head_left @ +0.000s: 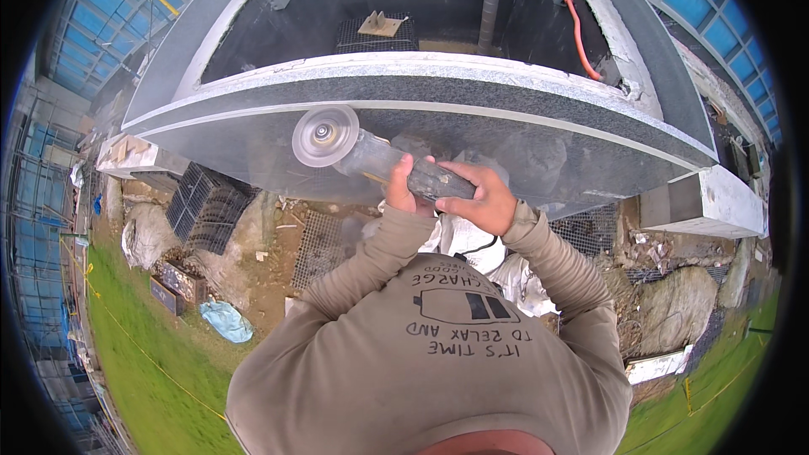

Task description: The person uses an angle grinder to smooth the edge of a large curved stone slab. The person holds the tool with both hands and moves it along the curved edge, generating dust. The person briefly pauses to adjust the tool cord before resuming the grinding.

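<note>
An angle grinder (371,155) lies across both of my hands, its thin round disc (325,136) pointing to the left. My left hand (406,193) is closed on the grinder's body near its middle, with the thumb on top. Around its rear end my right hand (490,200) is wrapped. The disc is at the dark grey stone slab (253,156), just below the slab's pale top edge; whether it touches, I cannot tell. Pale haze hangs over the slab's face, and the disc looks partly see-through. A dark cord (482,248) shows below my right hand.
Beyond the slab is a dark-walled recess with a metal plate (380,25) and orange conduits (581,38). White blocks (706,205) stand at the slab's right end. Black mesh (206,206), a pale blue bag (226,321), white sacks (514,280) and rubble lie on the ground around me.
</note>
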Motion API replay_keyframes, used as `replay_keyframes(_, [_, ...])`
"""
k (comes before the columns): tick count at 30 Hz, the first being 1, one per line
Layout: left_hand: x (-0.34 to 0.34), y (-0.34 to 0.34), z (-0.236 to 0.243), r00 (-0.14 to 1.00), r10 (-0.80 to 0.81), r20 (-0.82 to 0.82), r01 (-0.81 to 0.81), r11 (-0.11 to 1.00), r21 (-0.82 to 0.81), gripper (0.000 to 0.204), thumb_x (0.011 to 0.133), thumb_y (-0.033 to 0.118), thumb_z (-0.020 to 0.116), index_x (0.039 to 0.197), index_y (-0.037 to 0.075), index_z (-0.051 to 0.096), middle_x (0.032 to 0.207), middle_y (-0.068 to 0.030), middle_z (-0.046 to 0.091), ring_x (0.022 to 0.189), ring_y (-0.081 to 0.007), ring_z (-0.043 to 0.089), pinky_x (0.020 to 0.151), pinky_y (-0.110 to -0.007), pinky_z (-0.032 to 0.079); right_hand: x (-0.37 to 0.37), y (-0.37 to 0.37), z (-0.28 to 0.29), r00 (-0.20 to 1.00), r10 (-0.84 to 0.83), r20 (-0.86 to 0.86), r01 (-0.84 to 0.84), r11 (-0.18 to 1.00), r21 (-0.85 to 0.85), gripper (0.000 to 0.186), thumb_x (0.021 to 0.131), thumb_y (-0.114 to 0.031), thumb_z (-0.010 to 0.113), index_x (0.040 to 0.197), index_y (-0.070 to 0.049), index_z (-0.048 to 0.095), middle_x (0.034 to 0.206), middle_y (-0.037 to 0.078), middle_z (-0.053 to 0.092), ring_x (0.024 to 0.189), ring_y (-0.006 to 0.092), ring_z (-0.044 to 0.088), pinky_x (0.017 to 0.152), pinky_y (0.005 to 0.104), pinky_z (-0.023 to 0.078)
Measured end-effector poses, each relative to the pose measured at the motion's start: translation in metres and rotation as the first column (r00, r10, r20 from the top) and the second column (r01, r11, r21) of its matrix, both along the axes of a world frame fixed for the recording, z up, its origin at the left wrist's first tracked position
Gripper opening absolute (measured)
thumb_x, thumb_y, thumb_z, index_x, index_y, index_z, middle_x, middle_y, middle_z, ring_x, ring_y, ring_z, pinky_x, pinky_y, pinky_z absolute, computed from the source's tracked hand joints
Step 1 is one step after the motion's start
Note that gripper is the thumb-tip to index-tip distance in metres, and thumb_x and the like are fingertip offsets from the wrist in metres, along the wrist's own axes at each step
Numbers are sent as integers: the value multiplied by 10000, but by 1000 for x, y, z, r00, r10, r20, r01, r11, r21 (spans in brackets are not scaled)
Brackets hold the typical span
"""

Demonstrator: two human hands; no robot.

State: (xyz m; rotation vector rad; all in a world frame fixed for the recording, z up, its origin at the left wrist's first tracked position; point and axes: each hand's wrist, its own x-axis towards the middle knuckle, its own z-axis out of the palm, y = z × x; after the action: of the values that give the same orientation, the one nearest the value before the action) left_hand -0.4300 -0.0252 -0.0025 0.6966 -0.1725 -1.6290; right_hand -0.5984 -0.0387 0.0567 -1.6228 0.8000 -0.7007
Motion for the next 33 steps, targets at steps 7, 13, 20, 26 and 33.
replay_keyframes(7, [3, -1, 3, 1000, 5, 10, -6, 999, 36, 426, 902, 469, 610, 1029, 64, 634, 996, -95, 652, 946, -248, 632, 869, -407, 513, 6, -3, -8, 999, -12, 37, 13, 999, -33, 623, 829, -175, 740, 1372, 35, 519, 1152, 165, 668, 959, 128, 617, 801, 286, 512])
replay_keyframes(13, [24, -5, 20, 999, 16, 46, -17, 999, 31, 442, 884, 473, 642, 1043, 61, 622, 990, -88, 640, 942, -249, 629, 851, -409, 523, 30, -16, -11, 999, -3, 33, 3, 1000, -7, 558, 839, -177, 730, 1324, 42, 562, 1048, 137, 705, 923, 116, 624, 833, 287, 506])
replay_keyframes(20, [53, -16, 29, 987, 119, 103, -124, 992, 36, 438, 866, 440, 669, 1078, 73, 556, 985, -87, 619, 940, -269, 626, 847, -439, 525, 64, -28, -8, 1000, 13, 4, -14, 998, 65, 562, 840, -201, 728, 1316, 50, 565, 1031, 138, 704, 890, 120, 634, 800, 289, 515])
replay_keyframes(26, [41, -9, 22, 996, 71, 52, -72, 997, 15, 415, 875, 426, 665, 1090, 90, 552, 990, -79, 621, 941, -247, 620, 847, -421, 518, 50, -16, -7, 999, -33, 34, 33, 999, 12, 573, 830, -198, 741, 1307, 66, 562, 1041, 135, 699, 897, 115, 624, 787, 288, 511])
replay_keyframes(33, [-12, 1, 9, 997, 71, -7, -71, 997, 6, 353, 881, 374, 675, 1081, 112, 548, 1010, -72, 628, 948, -224, 618, 863, -404, 511, -4, 5, 1, 998, -59, 0, 59, 998, -11, 556, 823, -158, 742, 1287, 88, 561, 1075, 148, 682, 985, 142, 603, 854, 288, 484])
